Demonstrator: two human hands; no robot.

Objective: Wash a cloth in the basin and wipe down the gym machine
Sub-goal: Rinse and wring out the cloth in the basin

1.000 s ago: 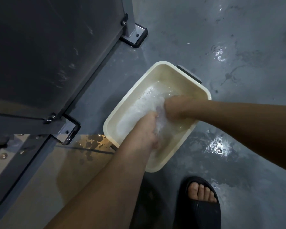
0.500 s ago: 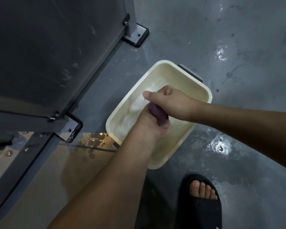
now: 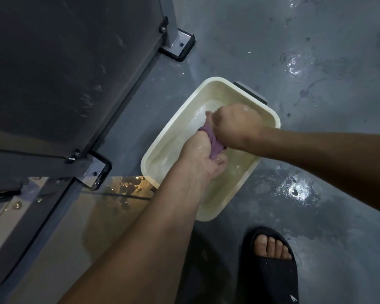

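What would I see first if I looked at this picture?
You would see two hands, the left hand and the right hand, squeezing a purple cloth above a cream basin of water on the wet grey floor. A foot in a black sandal stands at the bottom right, and a big grey machine fills the left.

Twisted purple cloth above cream basin.
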